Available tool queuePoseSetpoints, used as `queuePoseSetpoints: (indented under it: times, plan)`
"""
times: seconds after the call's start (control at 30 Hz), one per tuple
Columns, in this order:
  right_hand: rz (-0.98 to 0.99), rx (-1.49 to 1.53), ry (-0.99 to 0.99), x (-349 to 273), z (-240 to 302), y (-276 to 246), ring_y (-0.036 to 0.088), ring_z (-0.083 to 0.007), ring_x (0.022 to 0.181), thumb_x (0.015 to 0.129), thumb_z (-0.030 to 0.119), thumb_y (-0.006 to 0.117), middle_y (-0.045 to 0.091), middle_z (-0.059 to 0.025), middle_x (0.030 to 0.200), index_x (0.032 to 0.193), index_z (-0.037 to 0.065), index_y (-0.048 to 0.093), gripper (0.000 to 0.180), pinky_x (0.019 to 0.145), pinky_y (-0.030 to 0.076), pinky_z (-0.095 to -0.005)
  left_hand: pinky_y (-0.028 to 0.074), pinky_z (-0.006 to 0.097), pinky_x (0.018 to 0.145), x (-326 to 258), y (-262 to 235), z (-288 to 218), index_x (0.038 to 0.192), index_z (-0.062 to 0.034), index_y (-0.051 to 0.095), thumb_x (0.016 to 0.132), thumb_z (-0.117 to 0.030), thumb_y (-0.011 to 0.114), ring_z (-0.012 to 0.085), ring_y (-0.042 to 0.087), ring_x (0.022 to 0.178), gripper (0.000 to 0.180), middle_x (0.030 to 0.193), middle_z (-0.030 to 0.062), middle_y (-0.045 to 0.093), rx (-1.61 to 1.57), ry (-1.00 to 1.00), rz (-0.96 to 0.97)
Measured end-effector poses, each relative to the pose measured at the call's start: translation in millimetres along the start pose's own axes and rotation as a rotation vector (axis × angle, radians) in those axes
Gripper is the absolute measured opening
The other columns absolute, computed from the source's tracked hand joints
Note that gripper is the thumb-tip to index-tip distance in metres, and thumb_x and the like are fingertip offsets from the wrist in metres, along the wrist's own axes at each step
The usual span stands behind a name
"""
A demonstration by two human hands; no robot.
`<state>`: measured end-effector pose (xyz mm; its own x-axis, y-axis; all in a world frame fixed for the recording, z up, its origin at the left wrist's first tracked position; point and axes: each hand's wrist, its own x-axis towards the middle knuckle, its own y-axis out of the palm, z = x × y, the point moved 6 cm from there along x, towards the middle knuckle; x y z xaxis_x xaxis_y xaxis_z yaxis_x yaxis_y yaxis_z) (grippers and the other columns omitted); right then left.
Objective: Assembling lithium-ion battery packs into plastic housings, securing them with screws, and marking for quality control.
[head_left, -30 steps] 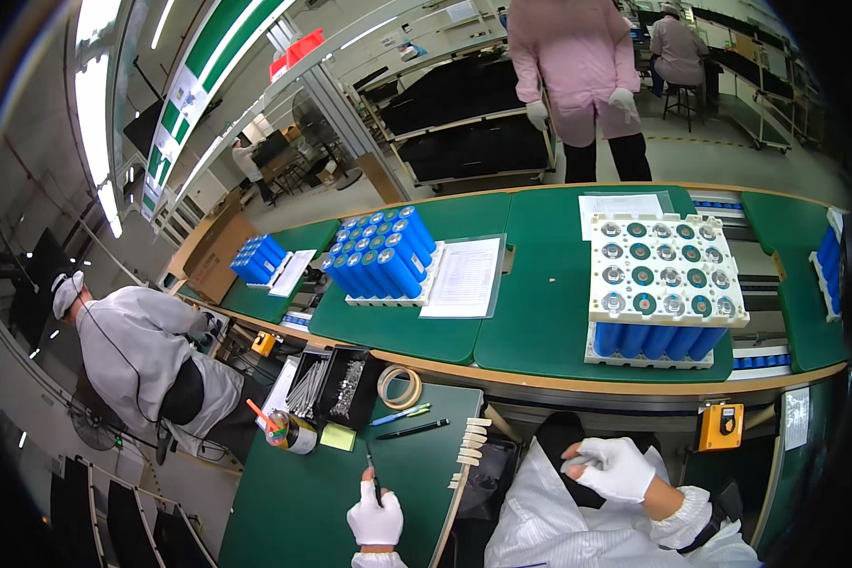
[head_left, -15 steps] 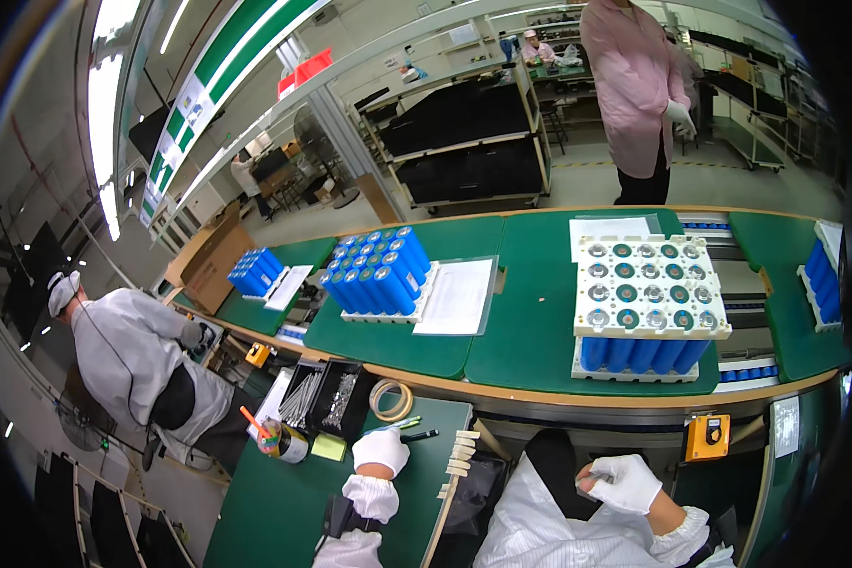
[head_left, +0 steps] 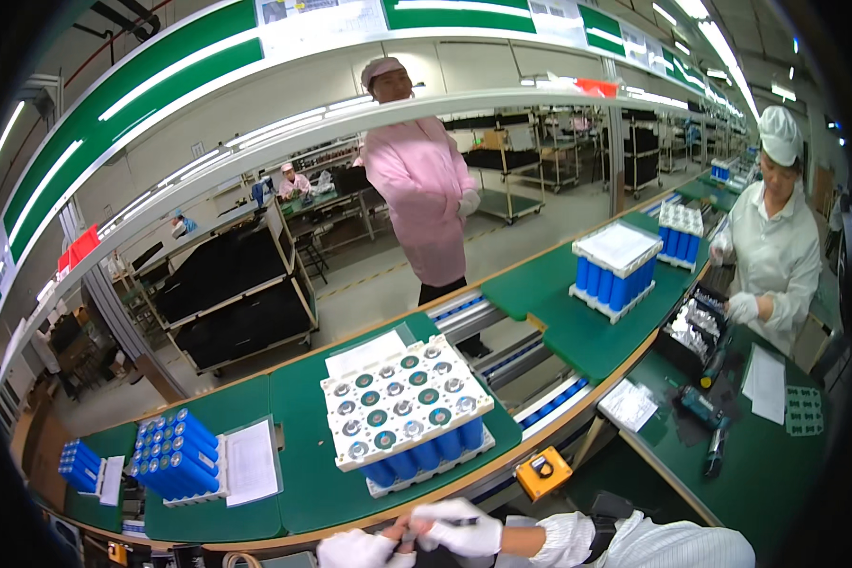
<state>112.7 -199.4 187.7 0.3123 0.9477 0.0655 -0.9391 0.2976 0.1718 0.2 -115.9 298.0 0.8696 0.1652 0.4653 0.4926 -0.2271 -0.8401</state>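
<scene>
My left hand (head_left: 362, 549) and my right hand (head_left: 459, 528) meet at the bench's front edge, both in white gloves with bare fingertips. Their fingers are pinched together, and motion blur hides what lies between them. A small dark streak shows at the right hand's fingers, too unclear to name. Just beyond them stands a battery pack (head_left: 426, 456) of blue cylindrical cells, capped by a white plastic holder (head_left: 407, 398) with round openings over the cell ends. Another blue pack (head_left: 175, 459), without a top holder, stands to the left beside a paper sheet (head_left: 253, 462).
A smaller blue pack (head_left: 80, 467) sits at far left. Right of the roller conveyor (head_left: 549, 405) stands a paper-topped pack (head_left: 615, 275). An orange switch box (head_left: 543, 472) is fixed below the bench edge. A co-worker (head_left: 776, 232) works at right; a person in pink (head_left: 417, 189) stands beyond.
My view has swung to the right, bringing the right-hand co-worker into sight. My left hand has left the side table by the pens and joined my right hand at the bench edge.
</scene>
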Motion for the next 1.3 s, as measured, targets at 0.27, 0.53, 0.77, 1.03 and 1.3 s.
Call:
queuePoseSetpoints:
  times: [0.27, 0.53, 0.77, 1.03, 1.3]
  plan:
    - [-0.136, -0.59, -0.518, -8, 111, -66, 0.059, -0.0124, 0.075, 0.093, 0.019, 0.069, 0.064, -0.0048, 0.087, 0.097, 0.003, 0.062, 0.018, 0.071, 0.049, -0.0285, 0.054, 0.045, 0.068, 53, 69, 220, 0.097, -0.009, 0.072, 0.083, -0.025, 0.063, 0.0373, 0.068, 0.072, 0.024, 0.077, 0.0148, 0.07, 0.014, -0.56, -0.185]
    - [-0.08, -0.45, -0.465, 27, 116, -77, 0.058, -0.0103, 0.075, 0.101, 0.052, 0.046, 0.067, -0.0051, 0.096, 0.128, -0.002, 0.055, 0.061, 0.071, 0.049, -0.0252, 0.055, 0.049, 0.07, 49, 124, 253, 0.095, -0.0143, 0.068, 0.083, -0.021, 0.057, 0.0364, 0.069, 0.076, 0.017, 0.08, 0.0157, 0.071, 0.287, -0.693, -0.198]
    - [-0.264, -0.536, -0.339, 37, 89, -96, 0.06, -0.0092, 0.068, 0.093, 0.017, 0.068, 0.065, -0.002, 0.074, 0.095, 0.0, 0.065, 0.017, 0.064, 0.049, -0.0263, 0.055, 0.047, 0.068, 54, 125, 258, 0.098, -0.0117, 0.065, 0.084, -0.02, 0.058, 0.0359, 0.069, 0.075, 0.017, 0.078, 0.0157, 0.07, 0.314, -0.753, -0.141]
    - [-0.253, -0.978, -0.928, 38, 104, -78, 0.066, -0.026, 0.064, 0.077, 0.009, 0.073, 0.068, -0.0094, 0.078, 0.086, 0.005, 0.065, 0.012, 0.06, 0.053, -0.0328, 0.054, 0.048, 0.067, 57, 126, 259, 0.096, -0.0102, 0.063, 0.085, -0.019, 0.057, 0.0361, 0.069, 0.075, 0.016, 0.077, 0.015, 0.069, 0.343, -0.765, -0.137]
    - [-0.278, -1.156, -1.134, 40, 95, -72, 0.065, -0.0251, 0.059, 0.067, 0.004, 0.079, 0.067, -0.0084, 0.08, 0.092, 0.009, 0.062, 0.031, 0.052, 0.052, -0.0332, 0.054, 0.048, 0.068, 58, 128, 259, 0.095, -0.0097, 0.063, 0.086, -0.019, 0.056, 0.0365, 0.069, 0.076, 0.015, 0.078, 0.0156, 0.07, 0.334, -0.792, -0.094]
